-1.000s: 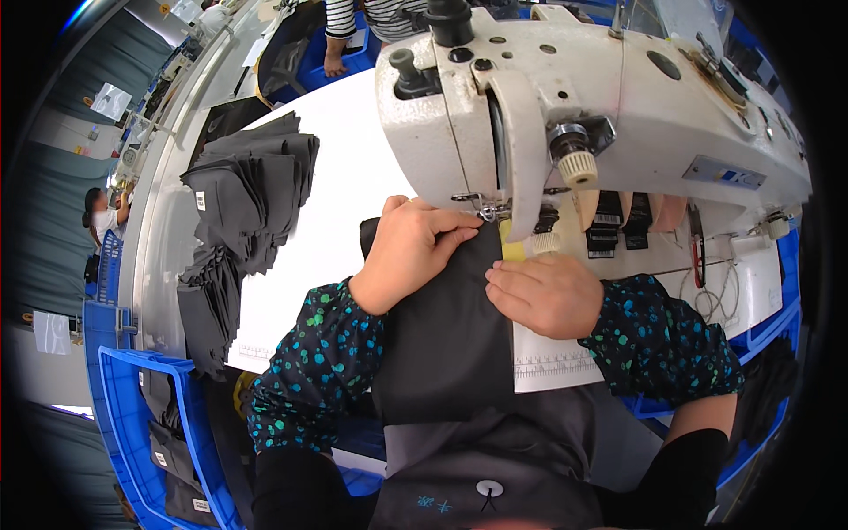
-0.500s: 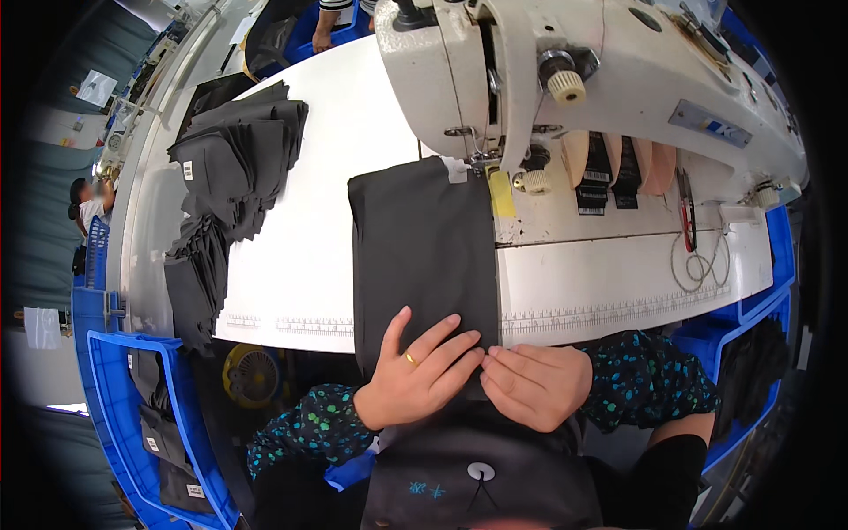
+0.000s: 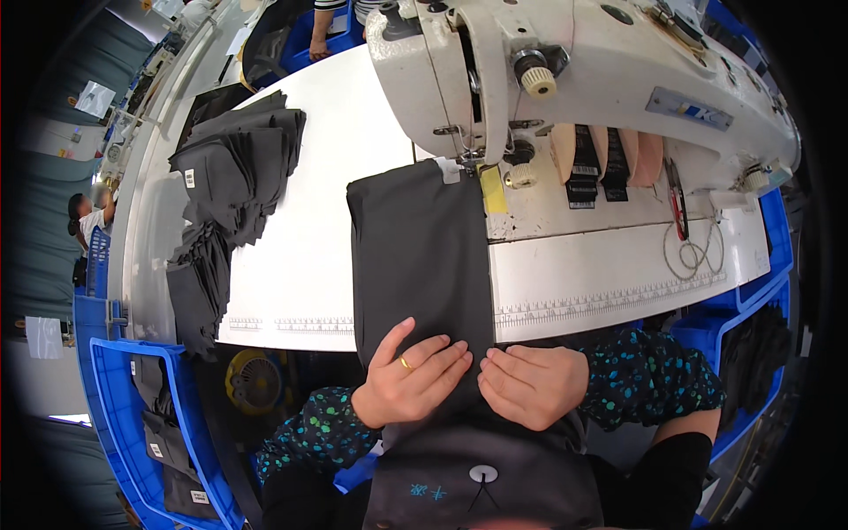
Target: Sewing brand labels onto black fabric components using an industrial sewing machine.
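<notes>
A dark grey fabric piece [image 3: 415,256] lies lengthwise under the sewing machine's presser foot [image 3: 468,163], a small white tab at its top right corner. My left hand [image 3: 406,380] rests on its lower part, fingers apart and slightly bent, with a ring on one. My right hand [image 3: 530,384] is closed at the fabric's lower right, fingers together and bent over it, thumb hidden. A yellow strip [image 3: 492,190] is beside the needle area of the white machine [image 3: 583,79].
Stacked grey pieces [image 3: 225,168] lie on the left. Peach strips with black labels [image 3: 609,163], red-handled scissors [image 3: 678,208] and looped cord [image 3: 693,252] lie right. Blue bins [image 3: 106,389] flank the table; a yellow fan [image 3: 252,380] is below. Two co-workers appear behind [image 3: 318,44] and far left [image 3: 93,216].
Both my hands have moved from beside the needle down toward me to the fabric's lower part. The fabric's top corner near the presser foot now shows a white tab.
</notes>
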Demonstrator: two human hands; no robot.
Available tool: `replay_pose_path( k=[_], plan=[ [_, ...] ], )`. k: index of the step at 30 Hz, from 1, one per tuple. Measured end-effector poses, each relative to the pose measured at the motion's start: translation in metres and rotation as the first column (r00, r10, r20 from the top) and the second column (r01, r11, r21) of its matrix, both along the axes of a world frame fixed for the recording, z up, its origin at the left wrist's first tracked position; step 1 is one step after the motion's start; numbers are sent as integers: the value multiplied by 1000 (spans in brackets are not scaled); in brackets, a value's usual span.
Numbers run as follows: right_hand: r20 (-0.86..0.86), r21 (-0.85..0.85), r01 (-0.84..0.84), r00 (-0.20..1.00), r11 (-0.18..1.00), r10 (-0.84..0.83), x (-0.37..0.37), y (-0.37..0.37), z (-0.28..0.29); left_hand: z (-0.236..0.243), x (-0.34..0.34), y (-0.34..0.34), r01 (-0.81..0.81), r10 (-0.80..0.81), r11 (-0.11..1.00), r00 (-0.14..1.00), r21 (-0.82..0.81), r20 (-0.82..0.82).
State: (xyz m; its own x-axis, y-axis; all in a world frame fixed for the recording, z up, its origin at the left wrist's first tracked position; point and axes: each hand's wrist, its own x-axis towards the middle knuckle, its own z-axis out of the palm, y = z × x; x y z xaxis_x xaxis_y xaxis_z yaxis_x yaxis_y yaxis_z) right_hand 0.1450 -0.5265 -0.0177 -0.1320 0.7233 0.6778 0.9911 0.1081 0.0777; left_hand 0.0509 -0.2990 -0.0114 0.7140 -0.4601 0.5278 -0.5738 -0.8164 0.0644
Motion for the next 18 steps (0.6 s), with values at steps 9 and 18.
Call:
replay_pose_path(
  k=[9, 18],
  plan=[
    [-5, -77, -24, 1000, 997, 24, 4, -4, 1, 27, 29, 15, 28, -79, 993, 880, -114, -468],
    [4, -107, -24, 1000, 994, 25, 13, -3, 2, 25, 59, 26, -153, 221, 973, 841, 175, -494]
  ],
)
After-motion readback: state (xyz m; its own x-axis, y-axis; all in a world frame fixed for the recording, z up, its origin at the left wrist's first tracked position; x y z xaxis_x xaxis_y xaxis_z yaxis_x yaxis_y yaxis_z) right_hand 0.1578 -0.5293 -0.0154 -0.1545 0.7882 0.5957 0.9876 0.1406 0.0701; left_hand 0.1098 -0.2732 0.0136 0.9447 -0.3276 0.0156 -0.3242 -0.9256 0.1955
